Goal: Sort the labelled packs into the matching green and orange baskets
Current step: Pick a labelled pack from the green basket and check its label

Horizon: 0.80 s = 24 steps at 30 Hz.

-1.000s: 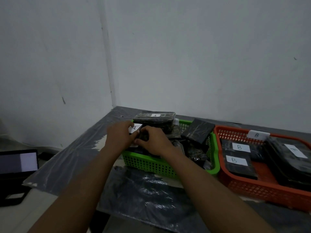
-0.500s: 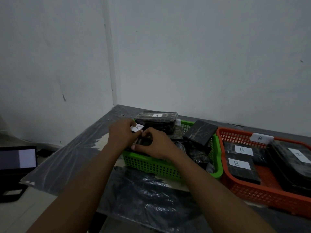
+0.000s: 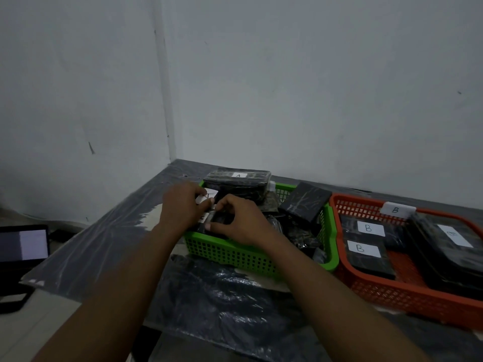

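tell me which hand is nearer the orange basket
Right. The right hand, over the green basket, lies left of the orange basket; the left hand is even farther left.

Both hands (image 3: 183,207) grip a pack (image 3: 218,220) over green basket (image 3: 235,254).

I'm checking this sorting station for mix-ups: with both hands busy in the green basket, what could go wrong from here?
1. The green basket is heaped. The tilted black pack leaning at its right rim could slide toward the orange basket if nudged.
2. The left hand and right hand grip the held pack beside the high A-labelled pack, which might topple.
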### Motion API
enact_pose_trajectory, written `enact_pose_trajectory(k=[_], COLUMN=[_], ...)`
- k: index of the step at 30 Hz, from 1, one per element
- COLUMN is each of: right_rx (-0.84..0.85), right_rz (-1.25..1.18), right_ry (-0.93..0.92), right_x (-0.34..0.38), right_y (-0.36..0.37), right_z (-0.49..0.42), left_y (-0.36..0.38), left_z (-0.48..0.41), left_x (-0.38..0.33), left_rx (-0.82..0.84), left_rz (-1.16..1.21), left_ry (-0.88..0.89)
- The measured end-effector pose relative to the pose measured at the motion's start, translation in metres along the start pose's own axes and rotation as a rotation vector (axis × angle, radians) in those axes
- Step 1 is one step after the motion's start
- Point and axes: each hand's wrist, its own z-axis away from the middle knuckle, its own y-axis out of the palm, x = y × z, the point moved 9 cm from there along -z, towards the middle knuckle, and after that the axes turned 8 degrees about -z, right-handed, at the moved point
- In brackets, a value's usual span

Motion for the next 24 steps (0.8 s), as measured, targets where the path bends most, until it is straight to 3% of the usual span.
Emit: enact_pose_trajectory(k=[4, 7, 14, 24], right_rx=[0.045, 0.034, 0.157, 0.223], right_rz=[0.068, 0.178, 0.535, 0.736], right_ry=[0.001, 0.000, 0.171, 0.255], right_x=[0.001, -0.004, -0.045, -0.046], right_y=[-0.018, -0.063, -0.139, -0.135], right_z=[0.006, 0.016, 0.074, 0.104], left_y=[-0.004, -0.018, -0.002, 0.018], left_z=[0.010, 0.032, 0.095, 0.111], left_x=[-0.005, -0.035, -0.147, -0.189], left_rx=[-0.046, -0.122, 0.090, 0.113], left_rz=[-0.028, 0.099, 0.282, 0.178], left_ry=[0.036, 0.142, 0.448, 0.497])
